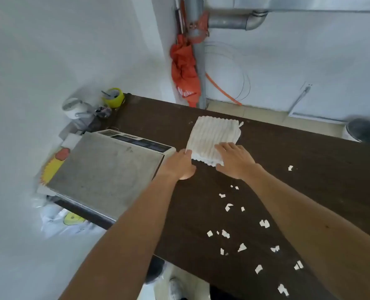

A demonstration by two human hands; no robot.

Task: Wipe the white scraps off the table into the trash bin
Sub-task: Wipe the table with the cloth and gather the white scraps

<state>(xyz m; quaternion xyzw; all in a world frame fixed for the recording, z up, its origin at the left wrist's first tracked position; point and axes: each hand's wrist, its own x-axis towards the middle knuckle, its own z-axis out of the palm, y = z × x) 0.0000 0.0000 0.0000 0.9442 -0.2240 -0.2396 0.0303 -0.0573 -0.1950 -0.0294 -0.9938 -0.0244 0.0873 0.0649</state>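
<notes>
The only view comes from the person's head, a wide-angle lens looking forward and steeply down onto the dark counter (298, 169). It is near enough that both forearms run in from the bottom edge. The left hand (180, 164) and right hand (236, 161) meet at the cloth (212, 137) near mid-frame. The frame is tilted, so the counter runs diagonally from upper left to lower right, with the floor (255, 114), a wall (287, 61) and a pipe (198, 61) beyond its far edge.

Scale (106, 169): grey platter, on my left.
Tape roll (113, 97): yellow, behind the scale.
Orange bag (185, 70): hangs beyond the scale.
</notes>
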